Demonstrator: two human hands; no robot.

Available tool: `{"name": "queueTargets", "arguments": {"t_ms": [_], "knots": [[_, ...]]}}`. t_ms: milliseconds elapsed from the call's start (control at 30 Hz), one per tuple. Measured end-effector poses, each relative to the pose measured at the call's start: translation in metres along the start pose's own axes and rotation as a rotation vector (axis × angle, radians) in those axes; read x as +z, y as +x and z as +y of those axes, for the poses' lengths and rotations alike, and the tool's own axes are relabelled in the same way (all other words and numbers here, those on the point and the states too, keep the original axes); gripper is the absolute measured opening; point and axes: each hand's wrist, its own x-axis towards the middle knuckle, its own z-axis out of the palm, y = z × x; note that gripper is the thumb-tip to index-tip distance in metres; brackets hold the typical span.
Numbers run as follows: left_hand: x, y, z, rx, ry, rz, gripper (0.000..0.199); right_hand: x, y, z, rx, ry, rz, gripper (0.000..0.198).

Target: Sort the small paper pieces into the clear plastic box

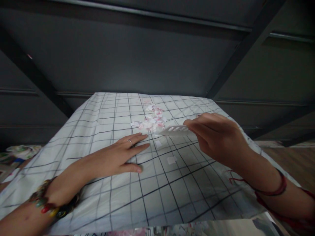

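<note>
While the left hand (126, 152) lies palm down on the checked cloth (123, 200), its fingers loosely spread and the thumb set wide, the right hand (219, 134) pinches a flat, pale, slotted piece (176, 130) between its thumb and curled fingers. That piece tilts low over the middle of the cloth, its free end pointing left toward a loose heap of white and pink scraps (150, 123); whether it touches the scraps or the cloth, I cannot tell. The heap sits just beyond the left fingertips and trails a little toward the far edge. Two pale bits lie apart from it, one small scrap (158, 143) near the left fingers and a squarish scrap (171, 160) closer to the wearer. The left hand has a ring (130, 142) on one finger and a beaded bracelet (43, 208) at the wrist; a red cord (278, 190) circles the right wrist. Dark panels (135, 55) rise behind the cloth, a brown floor (285, 160) shows at the right, and blurred pinkish items (130, 232) peek out below the near edge.
</note>
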Motion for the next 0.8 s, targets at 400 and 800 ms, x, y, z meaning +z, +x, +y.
{"name": "queueTargets", "arguments": {"t_ms": [400,800], "knots": [[0.001,0.000,-0.001,-0.001,0.012,-0.010,0.063,0.007,0.002,0.003,0.007,-0.033,-0.002,0.025],[0.001,-0.001,-0.002,-0.011,-0.004,-0.005,0.062,-0.003,-0.004,0.004,0.029,0.132,-0.021,0.025]]}}
